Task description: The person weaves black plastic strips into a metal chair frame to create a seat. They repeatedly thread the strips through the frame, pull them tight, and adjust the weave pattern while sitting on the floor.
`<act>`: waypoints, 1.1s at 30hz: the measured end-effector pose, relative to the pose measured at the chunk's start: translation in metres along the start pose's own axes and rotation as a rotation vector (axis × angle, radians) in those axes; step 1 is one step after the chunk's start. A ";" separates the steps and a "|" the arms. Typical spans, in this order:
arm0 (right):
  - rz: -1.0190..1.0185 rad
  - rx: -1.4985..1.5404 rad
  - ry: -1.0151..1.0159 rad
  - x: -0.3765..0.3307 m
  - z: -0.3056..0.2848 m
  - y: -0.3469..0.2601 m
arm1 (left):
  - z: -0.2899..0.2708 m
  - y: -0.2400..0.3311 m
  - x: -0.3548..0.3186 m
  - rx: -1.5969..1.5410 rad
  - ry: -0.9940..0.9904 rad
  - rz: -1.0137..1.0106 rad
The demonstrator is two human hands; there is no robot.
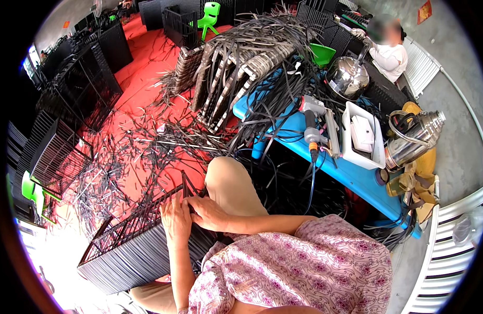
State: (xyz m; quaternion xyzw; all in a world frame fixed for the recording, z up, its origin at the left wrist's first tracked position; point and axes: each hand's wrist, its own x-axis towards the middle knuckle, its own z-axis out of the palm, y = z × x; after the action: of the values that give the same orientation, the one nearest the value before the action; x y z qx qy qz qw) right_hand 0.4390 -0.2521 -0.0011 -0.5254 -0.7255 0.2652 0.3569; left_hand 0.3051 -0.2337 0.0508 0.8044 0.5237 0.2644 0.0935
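Note:
A half-woven frame (131, 256) lies tilted across my lap, its near side covered with close rows of dark grey strips and its inside showing bare dark bars. At the frame's upper right end, my left hand (176, 220) is closed over the rim. My right hand (209, 213) meets it there, fingers bent and pinched close to the left fingertips. A narrow dark strip (185, 182) sticks up just beyond both hands and runs down to the right fingers. The fingertips partly hide where it joins the frame.
Loose strips (168, 138) litter the red floor covering (142, 47). A blue bench (351, 180) at right bears a corded power tool (310, 125), white bin (377, 149), and metal flask (416, 138). Woven pieces (231, 78) stand ahead, dark frames (63, 152) at left. A person (389, 55) sits far right.

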 end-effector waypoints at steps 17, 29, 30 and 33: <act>0.017 0.056 -0.027 -0.003 0.000 -0.012 | -0.171 -0.327 -0.236 0.563 0.724 -0.848; 0.016 -0.002 -0.031 -0.004 -0.003 -0.017 | -0.184 -0.468 -0.343 0.365 0.510 -1.302; 0.015 0.001 -0.033 -0.004 -0.003 -0.018 | -0.185 -0.473 -0.345 0.355 0.504 -1.308; 0.024 -0.003 -0.044 -0.004 -0.004 -0.019 | -0.190 -0.486 -0.348 0.327 0.465 -1.327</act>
State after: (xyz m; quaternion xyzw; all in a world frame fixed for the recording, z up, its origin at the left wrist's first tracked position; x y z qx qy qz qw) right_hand 0.4322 -0.2613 0.0147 -0.5287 -0.7272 0.2799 0.3365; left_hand -0.2880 -0.3572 -0.1108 0.2435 0.9411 0.2345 -0.0013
